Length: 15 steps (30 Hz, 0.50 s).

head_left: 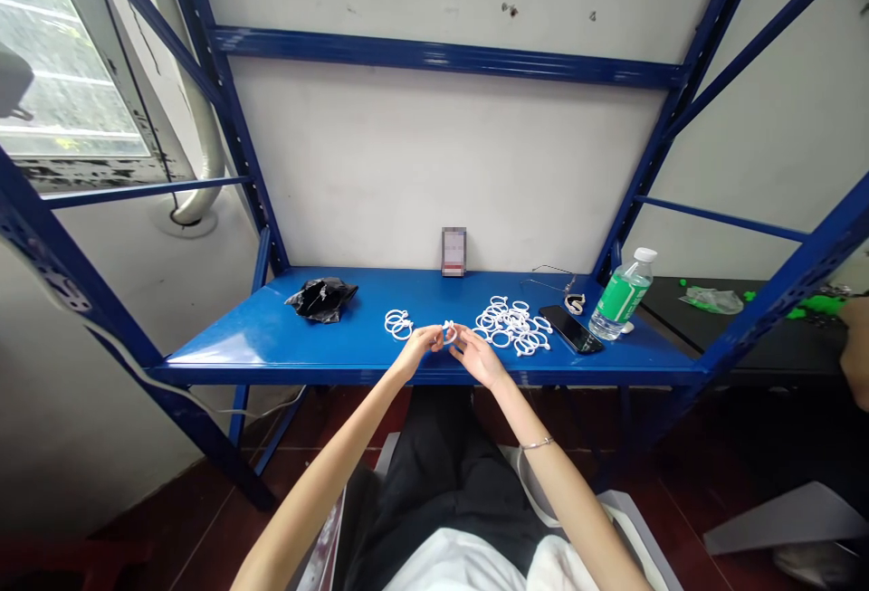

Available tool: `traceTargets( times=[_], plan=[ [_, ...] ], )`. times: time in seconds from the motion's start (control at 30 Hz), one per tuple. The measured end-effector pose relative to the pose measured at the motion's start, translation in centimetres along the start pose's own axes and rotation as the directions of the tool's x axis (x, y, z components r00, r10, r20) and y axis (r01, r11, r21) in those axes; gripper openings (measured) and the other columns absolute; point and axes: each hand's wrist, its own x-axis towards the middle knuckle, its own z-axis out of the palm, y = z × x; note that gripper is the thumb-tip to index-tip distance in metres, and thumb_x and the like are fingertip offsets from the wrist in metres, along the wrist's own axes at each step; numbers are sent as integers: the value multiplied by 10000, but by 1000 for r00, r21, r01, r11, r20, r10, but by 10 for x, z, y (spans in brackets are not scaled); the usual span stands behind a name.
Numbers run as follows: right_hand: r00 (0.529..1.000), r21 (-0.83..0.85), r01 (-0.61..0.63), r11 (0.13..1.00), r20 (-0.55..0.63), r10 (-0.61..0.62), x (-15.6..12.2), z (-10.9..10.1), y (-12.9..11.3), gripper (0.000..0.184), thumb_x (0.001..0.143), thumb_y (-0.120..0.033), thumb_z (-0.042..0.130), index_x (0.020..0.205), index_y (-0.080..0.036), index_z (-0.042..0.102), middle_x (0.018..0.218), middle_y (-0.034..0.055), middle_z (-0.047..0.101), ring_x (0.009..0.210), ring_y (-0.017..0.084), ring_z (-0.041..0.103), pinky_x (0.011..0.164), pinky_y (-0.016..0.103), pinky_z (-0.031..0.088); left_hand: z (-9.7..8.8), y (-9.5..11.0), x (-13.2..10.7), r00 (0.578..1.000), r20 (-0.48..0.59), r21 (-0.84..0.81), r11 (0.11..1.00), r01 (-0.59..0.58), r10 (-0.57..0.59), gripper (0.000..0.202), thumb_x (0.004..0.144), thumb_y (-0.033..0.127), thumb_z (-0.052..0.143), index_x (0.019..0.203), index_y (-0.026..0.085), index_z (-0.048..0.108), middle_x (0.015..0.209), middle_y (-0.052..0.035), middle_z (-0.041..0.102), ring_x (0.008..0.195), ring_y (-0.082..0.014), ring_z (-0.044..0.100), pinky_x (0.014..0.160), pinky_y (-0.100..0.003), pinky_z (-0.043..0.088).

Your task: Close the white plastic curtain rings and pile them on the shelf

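Note:
Between my two hands, just above the front part of the blue table, is a small white ring (449, 332) with little knobs at its top. My left hand (422, 345) pinches it from the left. The fingers of my right hand (473, 351) close on its right side. To the right of my right hand lies a loose pile of similar white rings (512, 324), several of them overlapping. A smaller group of white rings (398, 324) rests left of my left hand. Finer detail of the held ring is hidden by my fingers.
A crumpled black plastic bag (322, 299) lies on the blue table (237, 328) at left. A small screen (454, 252) leans on the wall. At right are a dark phone (571, 328), a green-labelled bottle (623, 294) and earphones (575, 303). Another person's arm (856, 351) shows far right.

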Motion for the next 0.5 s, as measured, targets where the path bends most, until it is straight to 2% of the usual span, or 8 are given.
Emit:
traceTargets(
  times=[0.1,0.2,0.27,0.33,0.4,0.5],
  plan=[
    [999,-82,36,996,6,-35,-4,1,-2,293,799,-341,621,1079,-256,641,1222,60,593,1139,211,535,898,338,453,-20,6,3,987,-106,310,947,-83,121,416,831,496,491,553,189,531,536,-7,487,559,-153,441,604,-290,329],
    [994,-208,108,972,-6,-112,-8,2,-3,303,812,-326,611,1106,-262,641,1264,63,569,1176,224,510,948,361,429,-42,5,4,920,-219,655,748,-108,326,342,818,427,533,568,200,584,585,-54,559,665,-215,504,676,-315,337],
    [981,-360,182,915,-2,-196,-11,2,-4,269,828,-312,581,1083,-266,652,1237,59,573,1140,225,524,953,379,426,-56,0,3,880,-230,789,609,-81,416,274,811,359,546,595,205,614,660,-93,608,757,-260,525,723,-343,342],
    [948,-563,264,783,3,-317,-14,0,-8,231,841,-273,540,1031,-265,671,1167,57,585,1095,229,533,946,398,425,-65,-6,3,871,-224,864,503,-30,438,257,821,315,525,623,203,645,711,-122,635,811,-290,535,739,-366,348],
    [891,-756,307,578,16,-454,-17,-5,-14,248,847,-211,489,989,-264,686,1084,63,594,1076,243,518,956,430,407,-71,-12,3,876,-217,910,414,21,431,270,835,293,499,657,192,675,741,-141,650,833,-307,545,733,-375,355],
    [822,-927,256,274,59,-567,-19,-17,-25,354,841,-116,402,976,-261,695,1009,88,601,1070,282,482,963,492,373,-74,-19,4,886,-187,944,327,42,424,267,842,268,484,716,180,703,787,-148,664,841,-309,557,720,-371,365]
  ],
)
